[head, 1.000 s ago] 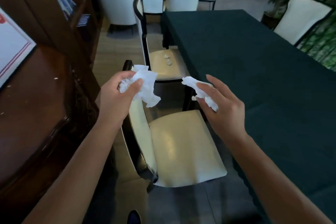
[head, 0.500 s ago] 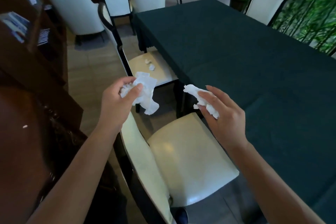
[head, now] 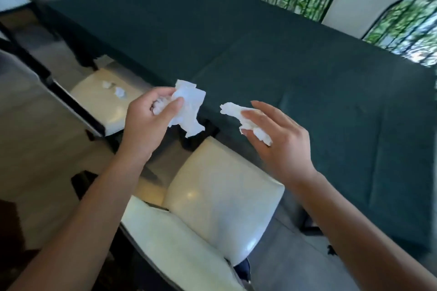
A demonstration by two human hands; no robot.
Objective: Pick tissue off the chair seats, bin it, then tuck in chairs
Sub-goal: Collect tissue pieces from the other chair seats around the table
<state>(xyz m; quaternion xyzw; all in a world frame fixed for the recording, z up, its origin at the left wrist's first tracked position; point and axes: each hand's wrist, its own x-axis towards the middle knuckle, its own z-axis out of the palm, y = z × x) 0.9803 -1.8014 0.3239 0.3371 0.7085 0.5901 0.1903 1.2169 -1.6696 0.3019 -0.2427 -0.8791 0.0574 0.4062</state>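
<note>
Inspecting near chair seat: we note left hand pinching crumpled tissue above seat's far-left corner; right hand gripping second tissue wad above seat's far edge. Two scraps lie on next chair seat, beyond.

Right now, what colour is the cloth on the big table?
Dark green, plain, on the tablecloth, seen in the head view.

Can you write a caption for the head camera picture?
Both hands, left hand and right hand, hold crumpled white tissue above a cream chair seat.
</note>
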